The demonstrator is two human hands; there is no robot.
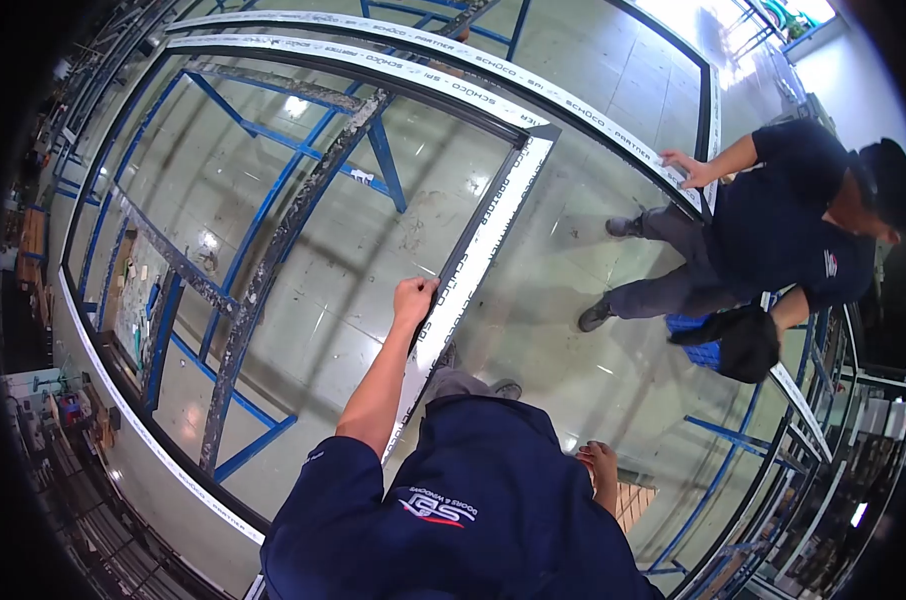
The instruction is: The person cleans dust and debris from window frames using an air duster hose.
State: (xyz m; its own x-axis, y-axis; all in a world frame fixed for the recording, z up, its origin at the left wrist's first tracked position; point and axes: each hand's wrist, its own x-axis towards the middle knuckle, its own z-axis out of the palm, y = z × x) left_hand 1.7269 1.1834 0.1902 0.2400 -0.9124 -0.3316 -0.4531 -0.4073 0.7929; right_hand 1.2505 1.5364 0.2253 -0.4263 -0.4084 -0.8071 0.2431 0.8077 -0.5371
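Observation:
My left hand (416, 301) is closed in a fist at the dark inner edge of a large frame (484, 233). White tape printed with lettering covers the frame's face. The knuckles touch that edge; whatever the fingers hold, if anything, is hidden. Low beside my body hangs my right hand (599, 463), fingers loosely bent and apart, with nothing visible in it. The near frame rests on blue metal stands (358, 150) with worn, paint-spotted bars.
A second taped frame (563, 98) lies behind the near one. On the right a co-worker (773, 210) in dark clothes has one hand on that frame's corner and a black cloth (738, 343) by the other. A blue stand (718, 490) and racks fill the right side.

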